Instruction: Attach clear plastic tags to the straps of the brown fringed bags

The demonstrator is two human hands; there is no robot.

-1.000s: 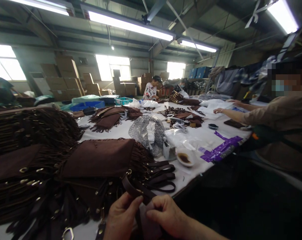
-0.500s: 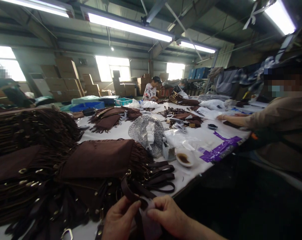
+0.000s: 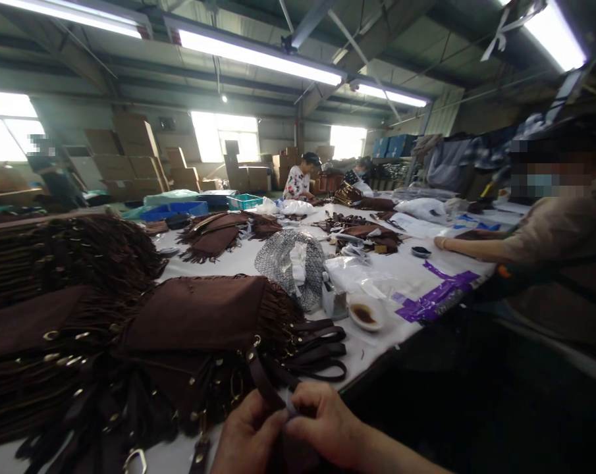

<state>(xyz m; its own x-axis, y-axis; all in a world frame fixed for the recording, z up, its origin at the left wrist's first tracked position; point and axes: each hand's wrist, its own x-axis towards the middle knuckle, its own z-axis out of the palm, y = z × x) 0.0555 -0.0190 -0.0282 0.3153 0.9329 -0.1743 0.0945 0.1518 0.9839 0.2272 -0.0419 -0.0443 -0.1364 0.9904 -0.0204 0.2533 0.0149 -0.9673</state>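
One dk-brown strap (image 3: 261,378), w/ rivet nr its upper end, is up off the near edge of the table (image 3: 377,342), btwn the worker's two hands, just in front of a brown bag (image 3: 193,313). Left hand (image 3: 251,431): thumb closed down against fingers, pinching strap, no gap I can see. Right hand (image 3: 327,421): fingers curled, thumb pressed in, on a pale grey bit (image 3: 290,401) beside strap; can't tell if RH has strap too. Hands almost touching. Lower end of strap hidden / too dk.

Bag lies flat, flap up, fringe spilling R. Strap loops (image 3: 322,345) stick out past fringe, on white tabletop. To L, big stack (image 3: 65,257) of fringed brown pcs, w/ gold hardware.

Beyond loops: white dish (image 3: 369,326) w/ dk liquid, small grey box (image 3: 335,303) just beside it, patterned plastic bag (image 3: 272,260) behind. Purple plastic (image 3: 438,296) nr table's R edge.

Far R: co-worker (image 3: 559,243), arm out over table. Bkgd: person in floral top (image 3: 295,182), cartons (image 3: 134,141), tube lights (image 3: 258,54) overhead.
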